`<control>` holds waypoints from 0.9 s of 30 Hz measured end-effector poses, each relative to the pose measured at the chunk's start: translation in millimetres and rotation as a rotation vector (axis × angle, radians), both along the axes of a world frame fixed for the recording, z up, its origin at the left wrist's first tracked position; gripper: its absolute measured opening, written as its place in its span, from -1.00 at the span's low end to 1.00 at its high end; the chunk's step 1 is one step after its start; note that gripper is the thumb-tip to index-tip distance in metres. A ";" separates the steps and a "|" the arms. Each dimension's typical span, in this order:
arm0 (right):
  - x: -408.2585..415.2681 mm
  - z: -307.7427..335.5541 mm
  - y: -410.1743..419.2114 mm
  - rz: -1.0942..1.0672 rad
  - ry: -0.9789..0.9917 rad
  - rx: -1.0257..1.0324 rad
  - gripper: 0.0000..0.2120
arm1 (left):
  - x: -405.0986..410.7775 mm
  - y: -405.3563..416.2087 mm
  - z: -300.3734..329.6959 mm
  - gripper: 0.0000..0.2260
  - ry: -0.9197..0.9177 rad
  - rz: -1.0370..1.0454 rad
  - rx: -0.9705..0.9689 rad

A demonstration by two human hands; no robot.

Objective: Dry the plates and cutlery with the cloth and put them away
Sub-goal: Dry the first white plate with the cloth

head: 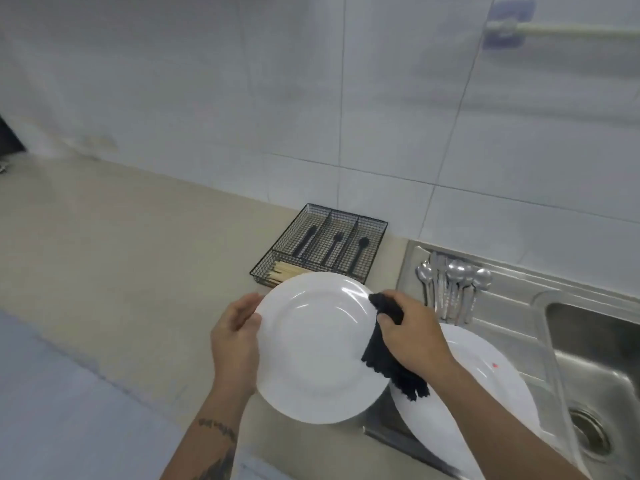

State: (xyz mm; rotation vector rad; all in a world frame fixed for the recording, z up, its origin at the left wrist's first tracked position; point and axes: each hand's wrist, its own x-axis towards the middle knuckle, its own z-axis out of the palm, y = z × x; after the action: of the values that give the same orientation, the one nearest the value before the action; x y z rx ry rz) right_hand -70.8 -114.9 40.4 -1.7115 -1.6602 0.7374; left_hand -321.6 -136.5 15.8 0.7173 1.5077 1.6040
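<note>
The left hand (235,332) grips the rim of a white plate (318,348) held above the counter edge; the right hand (412,336) pinches the black cloth (391,358) against it; a second plate (485,386) and the spoons (453,289) beside the sink wait undried.

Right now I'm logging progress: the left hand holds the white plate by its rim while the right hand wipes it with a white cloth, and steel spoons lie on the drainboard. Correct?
Not quite: the cloth is black, not white, as the head view shows. The rest stands: the left hand holds the white plate by its rim, the right hand wipes it, and steel spoons lie on the drainboard.
</note>
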 end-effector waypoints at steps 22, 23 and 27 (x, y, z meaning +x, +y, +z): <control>-61.5 -22.8 -2.3 0.159 -0.251 -0.098 -0.68 | -83.3 0.0 -81.5 -0.70 0.004 0.092 -0.129; -61.1 -24.1 -3.3 0.155 -0.259 -0.090 -0.68 | -83.5 1.0 -82.9 -0.70 0.011 0.089 -0.133; -62.2 -29.3 -4.6 0.151 -0.301 -0.039 -0.68 | -82.5 4.7 -89.1 -0.69 0.036 0.089 -0.150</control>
State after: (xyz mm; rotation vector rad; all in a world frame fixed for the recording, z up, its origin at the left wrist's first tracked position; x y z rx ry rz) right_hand -132.9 -119.5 11.0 -1.8090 -2.0087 0.6052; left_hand -404.2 -131.8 -73.2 0.6054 1.6877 1.5306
